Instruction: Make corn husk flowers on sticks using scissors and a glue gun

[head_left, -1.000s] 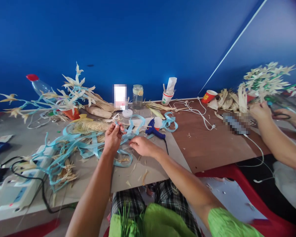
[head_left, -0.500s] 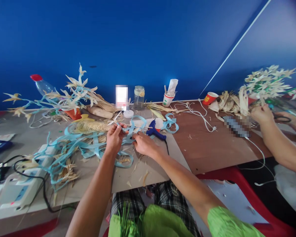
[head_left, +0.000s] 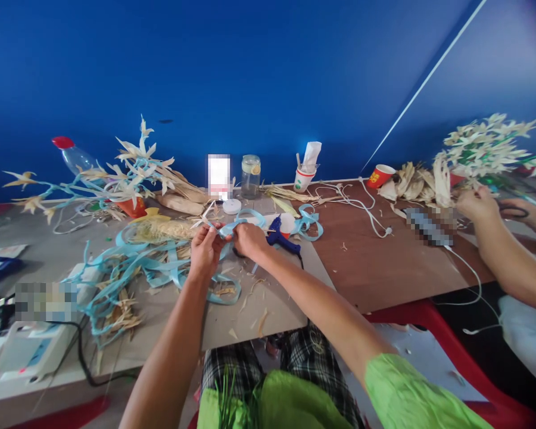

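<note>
My left hand (head_left: 205, 249) pinches a small pale husk flower (head_left: 208, 215) at its base, its petals pointing up and away. Close on its right, my right hand (head_left: 250, 241) is closed on a light blue ribbon (head_left: 233, 227), which runs across to the left fingertips. A small dark thing shows under the right hand; I cannot make out what it is. Just right of that hand lies a blue glue gun (head_left: 282, 237), in front of a white and red paper cup (head_left: 287, 224). More blue ribbon (head_left: 172, 262) lies tangled left of my hands.
Husk flowers on blue stems (head_left: 136, 158) stand at the back left. A glass jar (head_left: 251, 179) and a cup with tissue (head_left: 304, 177) are near the wall. A power strip (head_left: 44, 345) with cables lies front left. At right, a co-worker's hands (head_left: 476, 205) work beside a phone-like object (head_left: 429, 226).
My right hand has moved left, close to my left hand, and now grips the ribbon at the flower's base. The left hand has barely moved.
</note>
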A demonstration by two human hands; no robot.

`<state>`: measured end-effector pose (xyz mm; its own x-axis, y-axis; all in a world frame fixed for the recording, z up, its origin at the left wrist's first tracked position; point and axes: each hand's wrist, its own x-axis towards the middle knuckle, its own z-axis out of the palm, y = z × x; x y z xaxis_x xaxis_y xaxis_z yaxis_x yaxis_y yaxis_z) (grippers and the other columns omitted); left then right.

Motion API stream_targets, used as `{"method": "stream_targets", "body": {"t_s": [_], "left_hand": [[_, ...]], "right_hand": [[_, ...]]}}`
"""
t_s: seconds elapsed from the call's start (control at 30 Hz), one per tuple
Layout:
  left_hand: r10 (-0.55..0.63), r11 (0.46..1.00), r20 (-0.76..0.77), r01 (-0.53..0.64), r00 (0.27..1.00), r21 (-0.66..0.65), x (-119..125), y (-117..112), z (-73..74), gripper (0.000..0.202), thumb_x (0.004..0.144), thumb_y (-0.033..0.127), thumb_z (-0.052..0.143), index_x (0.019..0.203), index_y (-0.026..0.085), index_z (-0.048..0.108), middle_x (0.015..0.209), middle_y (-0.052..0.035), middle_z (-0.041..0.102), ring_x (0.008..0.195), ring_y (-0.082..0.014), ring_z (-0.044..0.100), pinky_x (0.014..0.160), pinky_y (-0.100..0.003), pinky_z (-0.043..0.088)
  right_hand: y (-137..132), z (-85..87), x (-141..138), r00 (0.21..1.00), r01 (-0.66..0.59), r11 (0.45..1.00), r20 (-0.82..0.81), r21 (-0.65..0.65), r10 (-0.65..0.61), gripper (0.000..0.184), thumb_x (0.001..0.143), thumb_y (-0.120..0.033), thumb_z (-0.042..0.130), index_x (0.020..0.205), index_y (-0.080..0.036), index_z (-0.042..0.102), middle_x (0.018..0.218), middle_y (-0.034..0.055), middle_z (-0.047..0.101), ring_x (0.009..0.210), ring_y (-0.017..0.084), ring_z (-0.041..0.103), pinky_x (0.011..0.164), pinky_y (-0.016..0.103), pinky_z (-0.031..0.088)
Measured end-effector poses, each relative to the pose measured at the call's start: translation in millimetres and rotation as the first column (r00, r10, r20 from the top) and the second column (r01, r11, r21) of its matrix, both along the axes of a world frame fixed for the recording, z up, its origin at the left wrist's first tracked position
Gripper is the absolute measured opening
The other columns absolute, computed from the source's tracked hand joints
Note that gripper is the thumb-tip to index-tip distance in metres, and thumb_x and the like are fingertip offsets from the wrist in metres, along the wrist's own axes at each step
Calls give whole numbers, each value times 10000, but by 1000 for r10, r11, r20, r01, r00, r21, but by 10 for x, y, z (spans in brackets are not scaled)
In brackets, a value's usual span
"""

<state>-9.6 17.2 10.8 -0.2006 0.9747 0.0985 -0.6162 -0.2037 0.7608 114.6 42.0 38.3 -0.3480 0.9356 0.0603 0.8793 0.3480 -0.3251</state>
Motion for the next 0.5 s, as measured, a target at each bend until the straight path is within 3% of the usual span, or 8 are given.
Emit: {"method": "stream_targets", "body": {"t_s": [0.17,0.3,0.4,0.5], "left_hand": [[-20,1000,12,20,1000,16,-24,-12,39,160,717,271,686,799,186,578,871,1,653,697,-116,634,738,-339,531],[7,999,-57,-10,998,-35,-35,19,0,192,705,296,690,791,176,566,805,7,649,624,-103,624,733,-346,533],[62,996,-100,-68,993,-66,-31,56,-46,203,682,292,705,755,160,569,759,6,641,627,-96,620,731,-303,527],[80,994,-129,-89,988,-66,-25,72,-65,191,688,288,696,741,153,572,755,1,635,659,-103,626,734,-294,521]], "right_hand": [[277,22,-122,976,37,997,-210,-69,-51,296,851,-229,403,963,-122,656,947,129,695,897,219,638,749,270,451],[366,-20,-38,931,-96,993,-359,-69,66,332,819,-124,413,1084,-156,612,1013,51,690,972,157,611,821,216,430],[314,-67,94,935,-131,986,-343,-100,89,285,833,-145,424,1044,-139,616,934,62,698,910,166,619,817,236,432],[222,-123,208,960,-139,989,-251,-58,121,258,828,-153,446,1013,-141,626,989,91,678,918,175,609,826,248,424]]}}
